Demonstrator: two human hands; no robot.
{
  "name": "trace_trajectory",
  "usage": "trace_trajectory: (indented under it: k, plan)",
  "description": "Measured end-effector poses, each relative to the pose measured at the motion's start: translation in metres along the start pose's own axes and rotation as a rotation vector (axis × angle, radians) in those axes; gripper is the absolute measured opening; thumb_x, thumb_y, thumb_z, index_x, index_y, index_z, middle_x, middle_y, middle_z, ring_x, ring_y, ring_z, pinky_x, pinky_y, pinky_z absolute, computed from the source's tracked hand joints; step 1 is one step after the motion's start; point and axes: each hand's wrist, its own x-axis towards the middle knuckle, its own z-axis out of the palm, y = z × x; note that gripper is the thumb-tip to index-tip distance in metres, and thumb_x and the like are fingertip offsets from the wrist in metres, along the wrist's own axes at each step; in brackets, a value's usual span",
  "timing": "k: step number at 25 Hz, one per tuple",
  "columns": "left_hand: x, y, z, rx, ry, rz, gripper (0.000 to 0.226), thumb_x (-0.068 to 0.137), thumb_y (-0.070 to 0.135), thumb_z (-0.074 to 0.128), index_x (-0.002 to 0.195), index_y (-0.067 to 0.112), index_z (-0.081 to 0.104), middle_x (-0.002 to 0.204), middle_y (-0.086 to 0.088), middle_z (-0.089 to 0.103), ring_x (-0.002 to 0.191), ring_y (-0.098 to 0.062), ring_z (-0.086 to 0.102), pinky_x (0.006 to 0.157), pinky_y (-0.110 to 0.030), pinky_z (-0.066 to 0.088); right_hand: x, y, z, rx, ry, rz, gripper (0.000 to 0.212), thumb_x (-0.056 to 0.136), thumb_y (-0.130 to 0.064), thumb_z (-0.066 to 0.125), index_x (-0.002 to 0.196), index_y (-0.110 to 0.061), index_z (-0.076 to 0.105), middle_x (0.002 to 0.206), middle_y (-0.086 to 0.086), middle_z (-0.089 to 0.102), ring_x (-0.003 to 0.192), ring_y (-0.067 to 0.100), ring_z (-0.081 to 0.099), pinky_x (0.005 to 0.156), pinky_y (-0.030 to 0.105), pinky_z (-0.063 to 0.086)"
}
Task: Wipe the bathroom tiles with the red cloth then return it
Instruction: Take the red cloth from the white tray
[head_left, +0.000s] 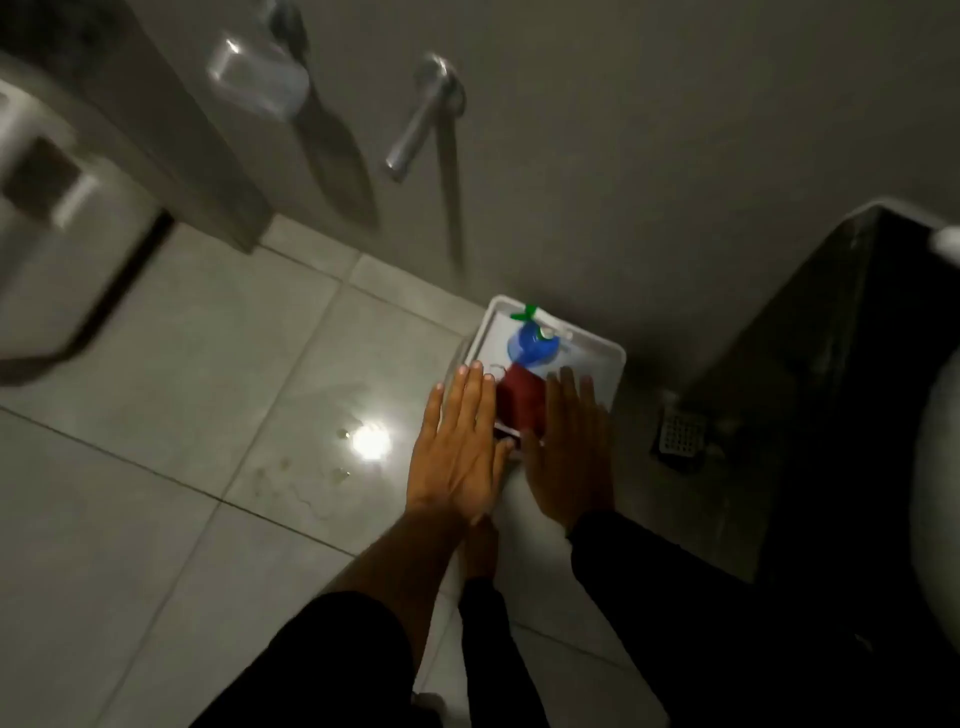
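The red cloth (521, 400) lies folded inside a white bin (613, 358) standing on the floor against the grey wall. My left hand (457, 447) hovers flat above the bin's left edge, fingers straight and apart, holding nothing. My right hand (569, 447) is spread flat just right of the cloth, also holding nothing. The cloth shows between the two hands. A blue spray bottle (532, 343) with a green and white trigger lies in the bin behind the cloth. The pale floor tiles (218, 415) stretch to the left, with a bright light glare and faint stains.
A wall tap (423, 119) and a metal fitting (265, 78) stick out of the wall above. A white fixture (47, 239) stands at far left. A floor drain (680, 434) lies right of the bin. A black-lined waste bin (852, 389) and a toilet rim (940, 493) are at right.
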Motion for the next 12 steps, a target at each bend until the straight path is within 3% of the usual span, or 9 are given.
trace_trajectory:
  k: [2, 3, 5, 7, 10, 12]
  plan:
    - [0.044, 0.006, 0.053, -0.067, -0.124, -0.039, 0.082, 0.108, 0.055, 0.012, 0.175, 0.01, -0.007, 0.183, -0.015, -0.012, 0.17, -0.033, -0.013, 0.135, -0.046, -0.014, 0.026, 0.043, 0.052, 0.089, -0.174, 0.16, 0.072, 0.113, -0.039, 0.047, 0.173, -0.013, 0.018, 0.182, 0.015, 0.022, 0.169, 0.037, 0.022, 0.135, 0.057, 0.027]
    - [0.067, 0.008, 0.076, -0.099, -0.151, -0.081, 0.082, 0.109, 0.053, 0.019, 0.175, 0.01, -0.001, 0.184, -0.016, -0.005, 0.171, -0.034, -0.007, 0.137, -0.047, -0.008, 0.042, 0.063, 0.077, 0.161, -0.242, 0.248, 0.071, 0.113, -0.036, 0.05, 0.173, -0.014, 0.02, 0.182, 0.013, 0.021, 0.168, 0.036, 0.023, 0.135, 0.052, 0.027]
    - [0.111, 0.012, 0.108, -0.2, -0.147, -0.161, 0.078, 0.107, 0.046, 0.038, 0.172, 0.01, 0.018, 0.18, -0.017, 0.021, 0.168, -0.037, 0.017, 0.136, -0.049, 0.014, 0.077, 0.09, 0.113, 0.289, -0.297, 0.425, 0.067, 0.11, -0.031, 0.056, 0.169, -0.012, 0.03, 0.174, 0.016, 0.035, 0.159, 0.039, 0.039, 0.128, 0.049, 0.036]
    - [0.15, 0.018, 0.134, -0.3, -0.113, -0.268, 0.065, 0.102, 0.04, 0.051, 0.16, 0.013, 0.038, 0.161, -0.013, 0.046, 0.152, -0.038, 0.043, 0.124, -0.05, 0.035, 0.111, 0.102, 0.143, 0.378, -0.298, 0.591, 0.069, 0.108, -0.038, 0.062, 0.165, -0.01, 0.036, 0.166, 0.019, 0.044, 0.151, 0.042, 0.049, 0.123, 0.049, 0.043]
    - [0.197, 0.027, 0.168, -0.354, -0.204, -0.451, 0.058, 0.102, 0.042, 0.055, 0.152, 0.012, 0.046, 0.149, -0.015, 0.054, 0.141, -0.039, 0.052, 0.112, -0.051, 0.043, 0.144, 0.112, 0.184, 0.547, -0.337, 0.814, 0.079, 0.096, -0.046, 0.078, 0.157, -0.006, 0.048, 0.157, 0.02, 0.057, 0.141, 0.04, 0.061, 0.12, 0.049, 0.052]
    - [0.214, 0.032, 0.186, -0.399, -0.263, -0.515, 0.062, 0.102, 0.041, 0.059, 0.154, 0.012, 0.044, 0.149, -0.017, 0.053, 0.14, -0.039, 0.053, 0.108, -0.048, 0.045, 0.151, 0.114, 0.202, 0.798, -0.272, 0.946, 0.06, 0.088, -0.032, 0.088, 0.137, -0.004, 0.069, 0.137, 0.02, 0.075, 0.116, 0.037, 0.076, 0.11, 0.055, 0.061]
